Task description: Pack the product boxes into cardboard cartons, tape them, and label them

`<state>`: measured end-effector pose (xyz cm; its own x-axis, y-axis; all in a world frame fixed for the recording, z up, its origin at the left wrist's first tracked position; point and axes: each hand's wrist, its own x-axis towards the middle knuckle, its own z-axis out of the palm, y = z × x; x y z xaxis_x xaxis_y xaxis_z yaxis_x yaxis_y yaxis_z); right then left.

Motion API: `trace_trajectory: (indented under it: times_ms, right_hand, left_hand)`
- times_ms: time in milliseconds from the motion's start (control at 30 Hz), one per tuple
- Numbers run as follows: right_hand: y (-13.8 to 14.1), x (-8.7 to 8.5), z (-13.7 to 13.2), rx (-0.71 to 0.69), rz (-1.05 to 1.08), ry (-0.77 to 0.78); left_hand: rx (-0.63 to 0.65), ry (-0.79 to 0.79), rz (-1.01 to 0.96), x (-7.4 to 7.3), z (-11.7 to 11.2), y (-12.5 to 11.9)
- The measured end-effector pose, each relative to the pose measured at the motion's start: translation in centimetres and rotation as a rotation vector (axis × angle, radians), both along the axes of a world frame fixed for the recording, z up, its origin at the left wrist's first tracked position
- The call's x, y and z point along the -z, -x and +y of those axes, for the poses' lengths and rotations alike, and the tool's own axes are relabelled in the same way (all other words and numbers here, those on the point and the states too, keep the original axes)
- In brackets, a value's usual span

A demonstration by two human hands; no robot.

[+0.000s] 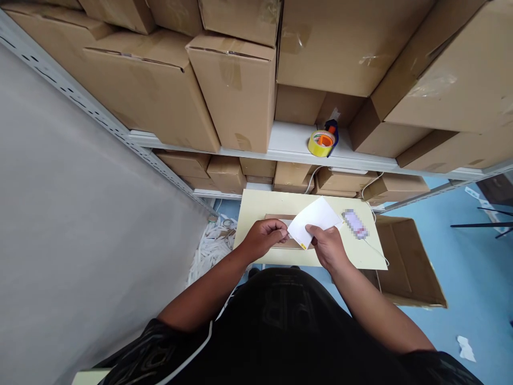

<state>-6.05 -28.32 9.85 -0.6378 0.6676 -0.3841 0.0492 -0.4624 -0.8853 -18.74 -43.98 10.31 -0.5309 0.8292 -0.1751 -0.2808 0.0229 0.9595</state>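
A white sheet (315, 220) with a small yellow mark at its lower corner is held above the table. My right hand (329, 247) grips it at the right, thumb on top and fingers beneath. At the sheet's left corner, my left hand (266, 236) is closed, thumb and fingertips pinched together at the edge; the exact hold is too small to make out. Below both hands lies a flat brown cardboard box (282, 244), partly hidden by them and the sheet. Something pale on the box shows between the hands.
The pale table (256, 206) also carries a pixelated phone (355, 223) with a cable. A yellow tape roll in a dispenser (321, 143) sits on the shelf (288, 140) among cardboard boxes (236, 91). An open carton (409, 262) stands right; paper strips (210, 248) lie left.
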Motion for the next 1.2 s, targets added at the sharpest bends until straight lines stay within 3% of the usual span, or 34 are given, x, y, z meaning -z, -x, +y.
trace_trajectory:
  times_ms: [433,867,1200]
  right_hand:
    - [-1.7,-0.3,2.2,-0.023,-0.037,-0.053]
    - [-3.0,0.1,2.8,-0.054,0.097,-0.072]
    - [-4.0,-0.7,3.9,-0.344,0.478,-0.250]
  left_hand:
    - [-0.039,0.030,0.024,0.0,2.3,-1.7]
    - [-0.150,0.120,0.287,0.5,2.5,-2.8]
    - [-0.015,-0.021,-0.127,-0.3,1.6,-4.2]
